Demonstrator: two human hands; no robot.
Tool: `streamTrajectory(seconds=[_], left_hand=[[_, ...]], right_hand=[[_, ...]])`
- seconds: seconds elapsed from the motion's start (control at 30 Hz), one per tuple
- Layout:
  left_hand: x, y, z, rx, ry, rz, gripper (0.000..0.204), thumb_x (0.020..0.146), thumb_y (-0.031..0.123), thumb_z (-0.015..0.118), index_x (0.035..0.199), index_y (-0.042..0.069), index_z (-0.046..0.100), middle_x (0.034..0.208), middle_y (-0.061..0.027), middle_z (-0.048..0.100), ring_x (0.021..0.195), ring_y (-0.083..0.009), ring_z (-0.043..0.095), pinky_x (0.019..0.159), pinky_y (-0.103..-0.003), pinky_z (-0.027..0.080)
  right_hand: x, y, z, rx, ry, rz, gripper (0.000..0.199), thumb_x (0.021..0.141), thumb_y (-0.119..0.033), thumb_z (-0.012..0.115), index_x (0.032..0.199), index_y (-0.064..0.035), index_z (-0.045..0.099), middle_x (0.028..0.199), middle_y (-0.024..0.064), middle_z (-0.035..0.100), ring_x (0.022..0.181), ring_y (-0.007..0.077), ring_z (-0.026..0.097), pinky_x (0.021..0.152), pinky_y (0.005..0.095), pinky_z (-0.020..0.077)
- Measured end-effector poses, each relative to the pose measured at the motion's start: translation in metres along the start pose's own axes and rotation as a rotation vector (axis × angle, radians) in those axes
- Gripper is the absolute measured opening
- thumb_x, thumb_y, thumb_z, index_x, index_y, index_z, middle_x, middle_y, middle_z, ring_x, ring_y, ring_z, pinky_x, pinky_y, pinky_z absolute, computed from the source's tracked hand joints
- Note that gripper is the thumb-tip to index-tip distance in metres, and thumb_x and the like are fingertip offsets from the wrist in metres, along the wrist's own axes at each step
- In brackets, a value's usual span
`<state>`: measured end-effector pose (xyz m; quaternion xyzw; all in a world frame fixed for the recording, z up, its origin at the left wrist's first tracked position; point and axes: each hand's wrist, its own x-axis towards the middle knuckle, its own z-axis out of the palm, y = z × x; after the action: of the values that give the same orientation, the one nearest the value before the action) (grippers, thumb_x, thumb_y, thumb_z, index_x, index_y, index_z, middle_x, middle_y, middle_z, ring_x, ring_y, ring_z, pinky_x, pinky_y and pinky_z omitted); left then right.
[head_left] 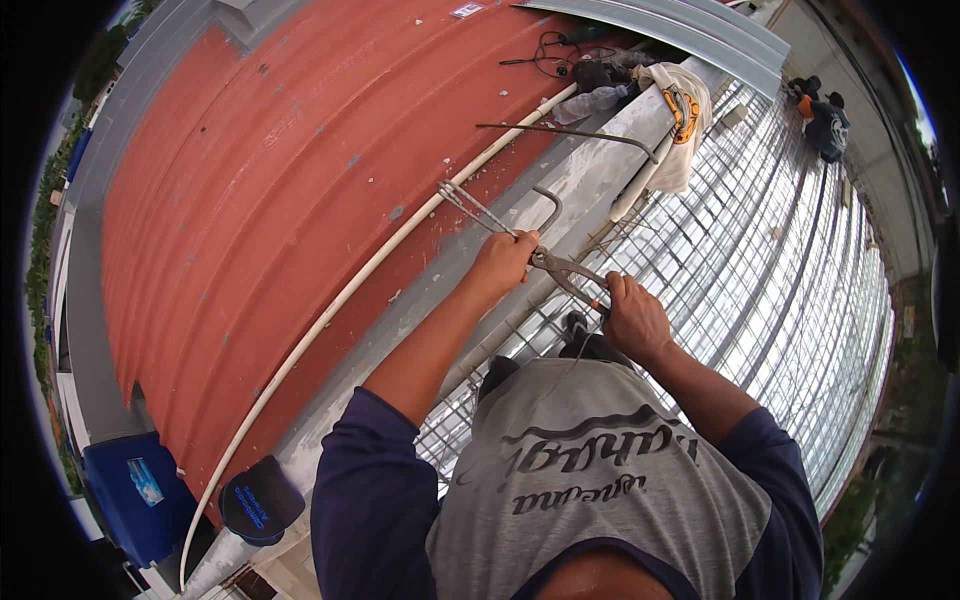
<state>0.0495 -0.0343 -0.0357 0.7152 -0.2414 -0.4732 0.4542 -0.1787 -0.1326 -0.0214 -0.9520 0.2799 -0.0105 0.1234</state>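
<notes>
My left hand is closed around a bundle of thin metal wire, whose looped end sticks out up and to the left. In my right hand are the handles of a pair of pincers. The pincers' jaws meet the wire's lower end right beside my left fingers; whether they bite on it is too small to tell. Just beyond my left hand, a bent steel rod rises from the concrete ledge. A longer bent rod lies farther out across the ledge.
A red corrugated roof with a white pipe spreads left. To the right lies a rebar mesh over shiny metal decking. A cloth with an orange tool drapes the ledge. A dark cap sits near left; another person crouches far right.
</notes>
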Motion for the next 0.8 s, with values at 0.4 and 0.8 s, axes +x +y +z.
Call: streamTrajectory(seconds=[0.4, 0.8], left_hand=[[-0.006, 0.006, -0.004, -0.103, -0.052, 0.001, 0.038, 0.094, 0.036, 0.050, 0.088, 0.001, 0.064, 0.077, -0.0066, 0.061, 0.057, -0.0136, 0.051, 0.061, -0.032, 0.044], [-0.008, 0.012, -0.007, -0.119, 0.001, -0.057, 0.041, 0.094, 0.037, 0.051, 0.085, 0.000, 0.063, 0.072, -0.0040, 0.056, 0.055, -0.0138, 0.052, 0.070, -0.035, 0.046]], right_hand=[[0.008, 0.009, -0.010, 1.727, -1.174, 0.479, 0.024, 0.080, -0.012, 0.058, 0.100, -0.0010, 0.051, 0.068, 0.0051, 0.051, 0.053, 0.0146, 0.051, 0.045, 0.0312, 0.0435], [0.022, -0.017, -0.034, 0.169, -0.418, 0.149, 0.051, 0.076, -0.035, 0.074, 0.106, 0.0026, 0.057, 0.083, 0.0125, 0.067, 0.070, 0.0223, 0.068, 0.065, 0.0367, 0.0539]])
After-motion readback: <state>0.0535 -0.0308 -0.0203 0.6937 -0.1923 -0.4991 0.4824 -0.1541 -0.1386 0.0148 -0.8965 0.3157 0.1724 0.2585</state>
